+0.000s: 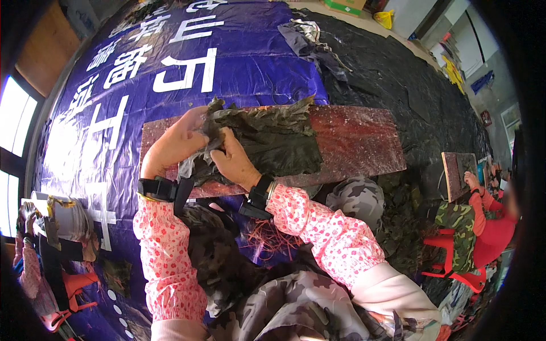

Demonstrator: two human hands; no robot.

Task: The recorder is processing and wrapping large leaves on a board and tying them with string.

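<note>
Dark green-brown, wrinkled leaf-like sheets [277,149] lie stacked and partly folded on a worn reddish board [354,140], which is set across in front of me at knee height. Their upper edge is crumpled and ragged. At the left end of the stack my left hand [179,138] grips a bunched part of the sheets, its fingertips partly hidden behind the material. Close beside it, my right hand [234,160] pinches the same material between thumb and curled fingers. Both wrists carry black strapped devices, below which floral sleeves begin.
Beneath the board spreads a purple tarp [256,64] bearing large writing; black sheeting [375,72] adjoins it. More dark leaves [401,213] lie right of my knee, reddish strands [271,241] below the board. One person [495,234] sits at right with another board, another person [32,264] at left.
</note>
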